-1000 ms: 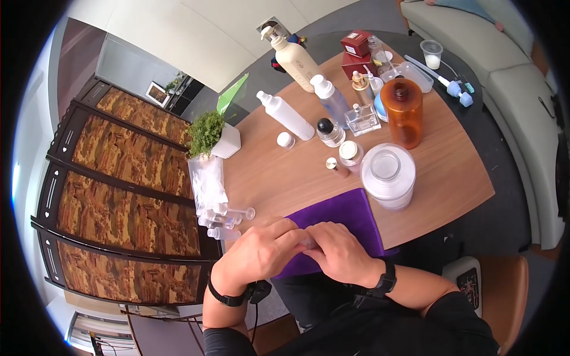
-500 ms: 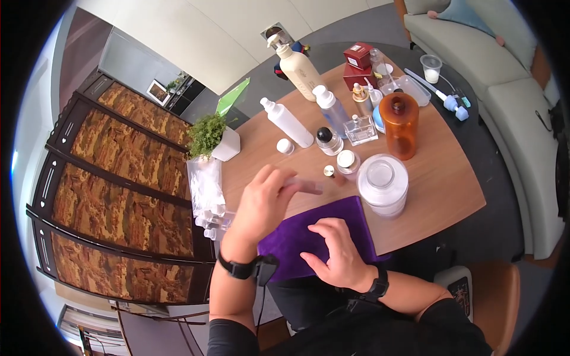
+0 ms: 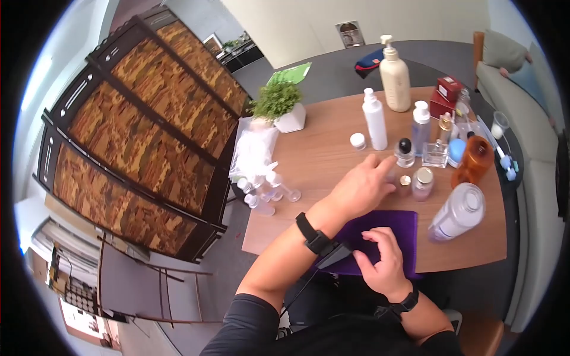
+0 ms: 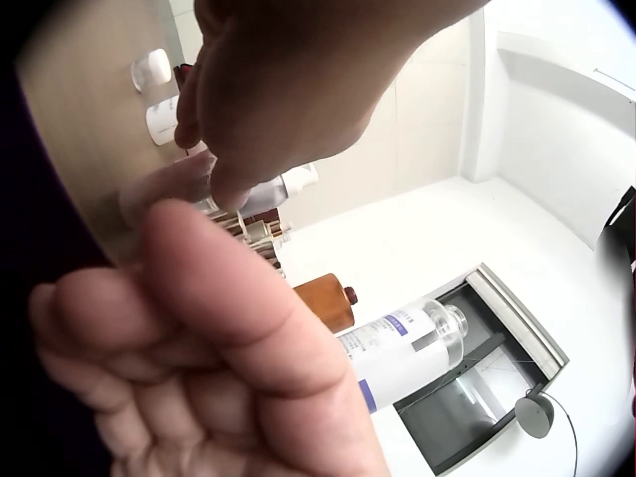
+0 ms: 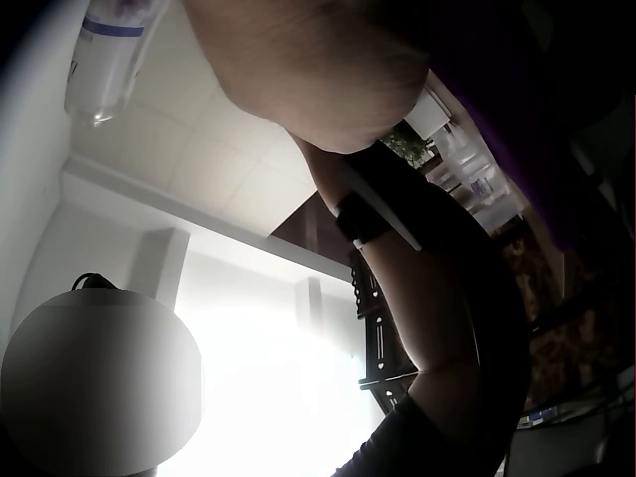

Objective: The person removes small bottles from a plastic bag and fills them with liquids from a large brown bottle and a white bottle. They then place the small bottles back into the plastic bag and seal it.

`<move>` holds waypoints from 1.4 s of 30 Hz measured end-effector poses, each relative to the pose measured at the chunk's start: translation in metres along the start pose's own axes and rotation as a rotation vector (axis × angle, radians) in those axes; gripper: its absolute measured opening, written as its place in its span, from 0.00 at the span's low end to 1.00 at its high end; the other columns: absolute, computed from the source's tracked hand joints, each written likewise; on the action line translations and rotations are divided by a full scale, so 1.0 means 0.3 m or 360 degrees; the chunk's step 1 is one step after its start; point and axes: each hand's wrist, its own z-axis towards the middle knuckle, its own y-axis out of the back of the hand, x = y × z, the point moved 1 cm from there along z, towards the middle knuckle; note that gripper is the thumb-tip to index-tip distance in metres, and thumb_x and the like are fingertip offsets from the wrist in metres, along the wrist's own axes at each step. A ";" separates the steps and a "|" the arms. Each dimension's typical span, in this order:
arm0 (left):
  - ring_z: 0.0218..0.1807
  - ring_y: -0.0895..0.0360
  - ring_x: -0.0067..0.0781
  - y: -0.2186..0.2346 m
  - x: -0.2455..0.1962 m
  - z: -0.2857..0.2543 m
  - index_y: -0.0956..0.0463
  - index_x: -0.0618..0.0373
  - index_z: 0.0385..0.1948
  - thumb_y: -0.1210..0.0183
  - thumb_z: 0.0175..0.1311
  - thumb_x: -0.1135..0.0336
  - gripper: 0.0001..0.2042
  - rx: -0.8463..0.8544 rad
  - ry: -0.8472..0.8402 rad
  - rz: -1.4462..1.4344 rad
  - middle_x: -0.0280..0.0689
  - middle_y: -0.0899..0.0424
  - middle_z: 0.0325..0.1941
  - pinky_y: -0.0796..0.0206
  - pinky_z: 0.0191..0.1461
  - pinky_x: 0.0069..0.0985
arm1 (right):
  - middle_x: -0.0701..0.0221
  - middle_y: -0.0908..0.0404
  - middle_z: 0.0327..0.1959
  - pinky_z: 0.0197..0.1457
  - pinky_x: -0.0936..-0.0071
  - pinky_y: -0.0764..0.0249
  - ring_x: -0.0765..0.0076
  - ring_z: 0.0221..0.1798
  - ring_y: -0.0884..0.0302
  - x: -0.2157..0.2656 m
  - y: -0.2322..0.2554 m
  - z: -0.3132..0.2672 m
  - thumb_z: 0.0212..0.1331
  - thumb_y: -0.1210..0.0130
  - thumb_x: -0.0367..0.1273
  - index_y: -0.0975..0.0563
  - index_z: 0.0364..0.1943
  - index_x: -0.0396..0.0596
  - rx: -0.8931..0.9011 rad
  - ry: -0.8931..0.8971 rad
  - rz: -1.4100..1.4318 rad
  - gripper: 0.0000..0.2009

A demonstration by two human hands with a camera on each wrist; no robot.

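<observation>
My left hand (image 3: pixel 363 188) reaches over the middle of the table and pinches a small translucent pinkish bottle (image 3: pixel 390 176), mostly hidden by the fingers. In the left wrist view the same bottle (image 4: pixel 164 189) shows under the left fingertips. Just right of it stand a small gold-topped bottle (image 3: pixel 405 183) and a pinkish jar (image 3: pixel 422 185); a black-capped perfume bottle (image 3: pixel 405 155) is behind. My right hand (image 3: pixel 386 264) hovers over the purple cloth (image 3: pixel 404 222), holding nothing, thumb and loosely bent fingers apart. Its fingers (image 4: pixel 219 308) fill the front of the left wrist view.
At the right are a large clear bottle (image 3: pixel 454 216) and an amber bottle (image 3: pixel 473 160). Farther back stand a white spray bottle (image 3: pixel 375 123), a white cap (image 3: pixel 357 141) and a cream pump bottle (image 3: pixel 396 83). Left are several small clear bottles (image 3: pixel 261 204), a plastic bag (image 3: pixel 252 148) and a potted plant (image 3: pixel 291 118).
The hands, together over the cloth a second ago, have parted. My left hand has carried the small bottle forward and right beside the gold-topped one. The head view has swung left.
</observation>
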 end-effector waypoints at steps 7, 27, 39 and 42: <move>0.43 0.13 0.47 0.221 -0.020 -0.195 0.27 0.51 0.72 0.24 0.63 0.65 0.34 -0.0223 0.0097 0.0214 0.48 0.23 0.64 0.18 0.47 0.41 | 0.56 0.19 0.48 0.55 0.60 0.19 0.50 0.47 0.17 0.003 0.001 -0.001 0.57 0.29 0.22 0.21 0.54 0.39 0.0038 -0.0060 -0.0050 0.20; 0.52 0.14 0.61 0.380 0.212 -0.374 0.30 0.51 0.73 0.25 0.62 0.66 0.35 -0.0261 0.0916 0.0758 0.51 0.16 0.53 0.20 0.54 0.49 | 0.62 0.14 0.35 0.47 0.63 0.19 0.56 0.40 0.15 0.003 0.001 0.009 0.57 0.30 0.21 0.16 0.40 0.41 0.0125 -0.0080 -0.0056 0.08; 0.51 0.14 0.62 0.364 0.187 -0.390 0.28 0.53 0.67 0.27 0.64 0.65 0.29 -0.0290 0.0817 0.0655 0.50 0.13 0.49 0.22 0.53 0.52 | 0.64 0.14 0.34 0.47 0.63 0.19 0.56 0.41 0.15 0.011 0.001 0.013 0.58 0.30 0.21 0.16 0.41 0.41 0.0138 -0.0077 -0.0078 0.09; 0.50 0.13 0.61 0.375 0.148 -0.391 0.28 0.55 0.67 0.25 0.62 0.68 0.31 -0.0360 0.0740 0.0617 0.50 0.12 0.49 0.21 0.52 0.50 | 0.60 0.13 0.41 0.50 0.63 0.19 0.54 0.44 0.15 -0.006 0.010 0.005 0.58 0.29 0.23 0.16 0.46 0.40 0.0182 -0.0065 -0.0103 0.12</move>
